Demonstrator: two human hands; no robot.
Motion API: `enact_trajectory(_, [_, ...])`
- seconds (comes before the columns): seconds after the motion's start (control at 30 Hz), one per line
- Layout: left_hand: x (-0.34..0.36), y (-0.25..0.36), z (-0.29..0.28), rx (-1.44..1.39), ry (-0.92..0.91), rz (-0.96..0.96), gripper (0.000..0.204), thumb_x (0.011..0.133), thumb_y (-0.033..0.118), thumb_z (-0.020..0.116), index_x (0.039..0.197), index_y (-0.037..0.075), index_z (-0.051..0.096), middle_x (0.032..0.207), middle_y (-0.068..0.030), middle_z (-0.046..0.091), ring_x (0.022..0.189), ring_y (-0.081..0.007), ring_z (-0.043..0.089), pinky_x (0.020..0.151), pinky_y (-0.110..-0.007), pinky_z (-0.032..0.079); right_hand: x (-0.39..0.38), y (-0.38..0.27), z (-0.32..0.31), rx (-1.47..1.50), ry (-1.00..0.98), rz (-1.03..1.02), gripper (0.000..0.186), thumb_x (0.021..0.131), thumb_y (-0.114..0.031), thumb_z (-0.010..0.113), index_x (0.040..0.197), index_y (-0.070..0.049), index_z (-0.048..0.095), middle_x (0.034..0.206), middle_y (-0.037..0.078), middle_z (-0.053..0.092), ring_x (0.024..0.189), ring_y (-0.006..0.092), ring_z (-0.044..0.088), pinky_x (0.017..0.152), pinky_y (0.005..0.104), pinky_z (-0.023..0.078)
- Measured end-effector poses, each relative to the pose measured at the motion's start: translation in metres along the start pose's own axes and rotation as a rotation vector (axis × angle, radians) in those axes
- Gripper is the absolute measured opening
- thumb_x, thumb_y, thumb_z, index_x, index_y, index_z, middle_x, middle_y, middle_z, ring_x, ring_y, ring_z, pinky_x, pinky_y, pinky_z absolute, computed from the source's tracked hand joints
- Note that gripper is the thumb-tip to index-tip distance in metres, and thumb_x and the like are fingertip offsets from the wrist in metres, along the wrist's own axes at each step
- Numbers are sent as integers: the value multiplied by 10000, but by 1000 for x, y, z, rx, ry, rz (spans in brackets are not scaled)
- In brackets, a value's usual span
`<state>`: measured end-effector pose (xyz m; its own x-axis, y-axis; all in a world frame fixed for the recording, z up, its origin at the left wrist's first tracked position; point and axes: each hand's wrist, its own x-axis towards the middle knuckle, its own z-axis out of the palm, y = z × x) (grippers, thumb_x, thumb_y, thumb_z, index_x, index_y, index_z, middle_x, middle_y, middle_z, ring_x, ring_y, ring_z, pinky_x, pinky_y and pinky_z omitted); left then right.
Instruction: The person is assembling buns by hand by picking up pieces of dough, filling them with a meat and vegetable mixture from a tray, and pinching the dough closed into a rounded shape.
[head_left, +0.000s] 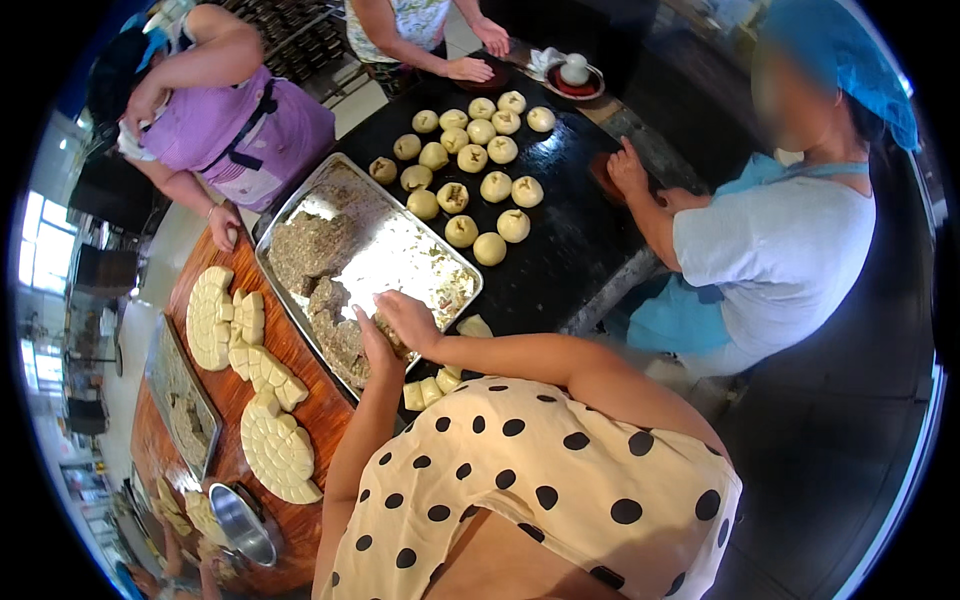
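My left hand (pixel 376 346) and my right hand (pixel 410 322) are close together over the near corner of a large metal tray (pixel 466 298). Both have curled fingers, cupped toward each other; what lies between them is mostly hidden. Brownish, crumbly filling (pixel 310 250) is heaped in the tray, and a lump of it (pixel 336 335) sits right beside my left hand. Pale dough pieces (pixel 428 391) lie just under my right forearm, next to the tray's near corner.
Several round filled buns (pixel 480 131) stand on a black griddle (pixel 570 220). Flattened, segmented dough (pixel 278 450), a narrower tray (pixel 185 400) and a metal bowl (pixel 243 525) are on the wooden table (pixel 335 420). Co-workers stand left, right and at the far side.
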<state>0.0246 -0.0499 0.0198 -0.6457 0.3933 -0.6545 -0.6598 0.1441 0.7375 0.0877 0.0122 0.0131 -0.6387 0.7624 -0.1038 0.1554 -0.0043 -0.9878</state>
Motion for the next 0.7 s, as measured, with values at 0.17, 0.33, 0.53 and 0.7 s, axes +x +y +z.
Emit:
enact_trajectory(0.17, [62, -31, -30, 127, -188, 344, 677, 982, 636, 364, 1193, 21, 555, 1047, -122, 602, 910, -226, 597, 789, -377, 507, -14, -11, 4, -104, 158, -212, 232, 935, -231, 581, 1037, -58, 696, 1016, 126, 691, 920, 316, 648, 798, 384, 507])
enact_trajectory(0.33, [32, -2, 20, 312, -68, 176, 703, 981, 655, 336, 1076, 16, 614, 872, -63, 573, 820, -173, 552, 696, -353, 474, 19, 22, 0, 110, 212, -82, 269, 938, -275, 606, 1084, -66, 694, 1016, 119, 706, 940, 269, 671, 816, 346, 512])
enact_trajectory(0.53, [74, 16, 0, 632, -144, 61, 740, 943, 715, 343, 1110, 32, 575, 975, -96, 607, 822, -167, 614, 682, -334, 523, 26, 1, -9, 133, 99, 114, 448, 911, -428, 656, 1100, -23, 680, 978, 95, 709, 877, 163, 654, 795, 321, 499])
enact_trajectory(0.7, [13, 73, 35, 411, -380, -148, 850, 899, 761, 370, 1349, 45, 454, 1262, -139, 563, 1138, -249, 600, 936, -416, 508, 47, 12, -22, 627, 84, 233, 396, 911, -409, 675, 1020, -28, 675, 961, 68, 704, 861, 139, 637, 808, 311, 490])
